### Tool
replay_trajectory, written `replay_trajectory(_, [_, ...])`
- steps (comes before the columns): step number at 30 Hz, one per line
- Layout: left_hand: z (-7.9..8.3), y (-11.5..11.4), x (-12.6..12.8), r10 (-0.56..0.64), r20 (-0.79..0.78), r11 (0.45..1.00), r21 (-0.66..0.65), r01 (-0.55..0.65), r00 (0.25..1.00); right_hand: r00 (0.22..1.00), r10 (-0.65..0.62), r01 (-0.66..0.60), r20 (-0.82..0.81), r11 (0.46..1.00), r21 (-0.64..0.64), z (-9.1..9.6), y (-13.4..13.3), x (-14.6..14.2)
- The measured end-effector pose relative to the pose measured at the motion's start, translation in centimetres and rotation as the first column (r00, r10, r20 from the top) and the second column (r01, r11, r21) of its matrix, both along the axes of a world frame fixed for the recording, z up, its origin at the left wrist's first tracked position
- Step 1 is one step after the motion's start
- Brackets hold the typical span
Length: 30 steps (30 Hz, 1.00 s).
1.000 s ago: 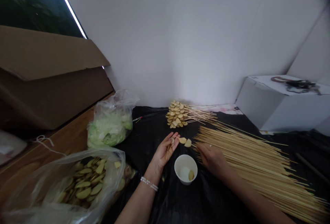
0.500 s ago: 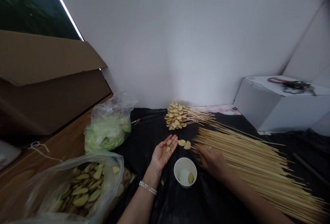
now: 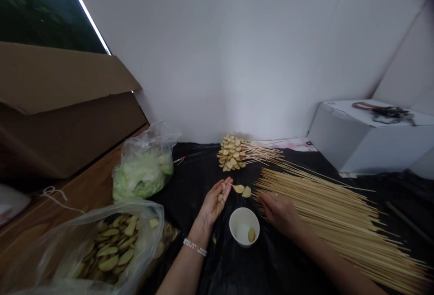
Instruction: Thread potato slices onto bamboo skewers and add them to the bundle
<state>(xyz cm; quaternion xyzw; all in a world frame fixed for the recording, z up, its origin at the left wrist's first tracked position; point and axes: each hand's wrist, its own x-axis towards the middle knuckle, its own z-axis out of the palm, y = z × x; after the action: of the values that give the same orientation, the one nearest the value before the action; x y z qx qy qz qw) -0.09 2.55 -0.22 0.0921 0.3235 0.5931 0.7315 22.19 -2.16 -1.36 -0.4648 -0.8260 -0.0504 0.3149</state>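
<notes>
Yellow potato slices (image 3: 220, 194) rest in the open, cupped left hand (image 3: 214, 202). The right hand (image 3: 280, 209) seems pinched on a two-slice skewer (image 3: 239, 188). A few loaded skewers (image 3: 232, 152) lie far, many bare skewers (image 3: 332, 209) right.

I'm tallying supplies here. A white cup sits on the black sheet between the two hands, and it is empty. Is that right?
Not quite. In the head view the white cup sits on the black sheet between the left hand and the right hand, but it is not empty: a potato slice lies inside it.
</notes>
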Motion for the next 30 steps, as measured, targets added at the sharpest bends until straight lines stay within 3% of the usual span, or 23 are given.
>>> replay_trajectory(5, [0.16, 0.12, -0.05, 0.048, -0.016, 0.995, -0.088, -0.049, 0.999, 0.998, 0.033, -0.029, -0.058, 0.997, 0.067, -0.15, 0.09, 0.09])
replay_trajectory(16, [0.85, -0.01, -0.49, 0.032, 0.139, 0.991, -0.130, -0.014, 0.990, 1.000, 0.019, -0.019, -0.005, 0.999, 0.040, -0.26, -0.03, -0.14])
replay_trajectory(30, [0.69, -0.22, 0.07, 0.021, 0.043, 0.992, -0.122, -0.015, 0.999, 0.999, -0.027, 0.028, 0.045, 1.000, -0.008, -0.47, -0.19, -0.36])
